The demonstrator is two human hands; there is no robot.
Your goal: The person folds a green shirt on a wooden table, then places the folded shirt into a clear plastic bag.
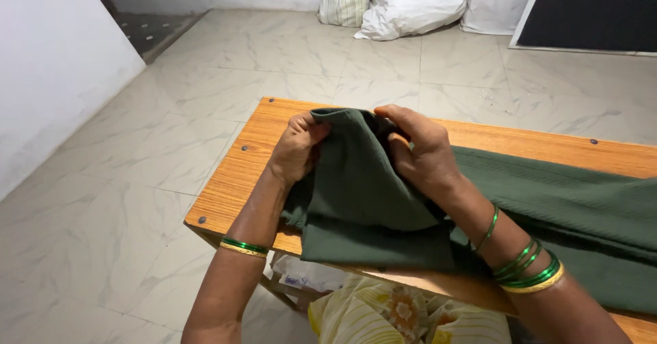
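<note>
A dark green ribbed cloth [547, 200] lies across a wooden table [233, 180] and runs off to the right. Its left end is lifted off the table and held up between both hands. My left hand [295, 149] pinches the raised upper left corner of the cloth. My right hand [421, 154] grips the top edge just to the right, fingers curled over the fold. Green and gold bangles ring both wrists. The cloth hides part of each palm.
The table stands on a pale marble-tile floor [171, 111]. White stuffed sacks [410, 5] and a striped bag [342, 2] lean against the far wall. A dark board [595, 9] stands at the back right. A white wall [48, 70] rises on the left.
</note>
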